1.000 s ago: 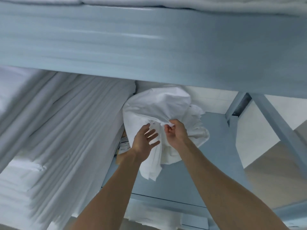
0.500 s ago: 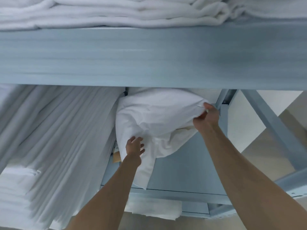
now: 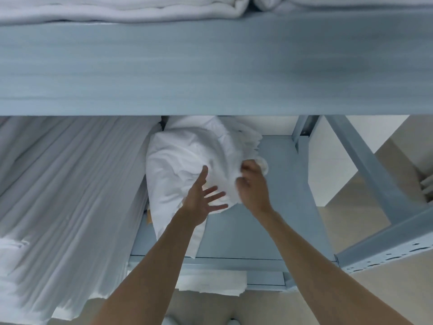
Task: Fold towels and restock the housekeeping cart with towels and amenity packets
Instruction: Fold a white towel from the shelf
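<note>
- Head view: a crumpled white cloth [image 3: 187, 165] lies on the grey shelf [image 3: 246, 235], just right of the stacked linen [image 3: 70, 184].
- Left hand [image 3: 201, 200] – fingers spread straight – presses flat on the cloth's front; right hand [image 3: 253, 184] has its fingers curled, pinching a fold at the cloth's right edge.
- Judged light, limp and thin – it will sag and slide; best taken by two corners or a hem, not the bunched middle.
</note>
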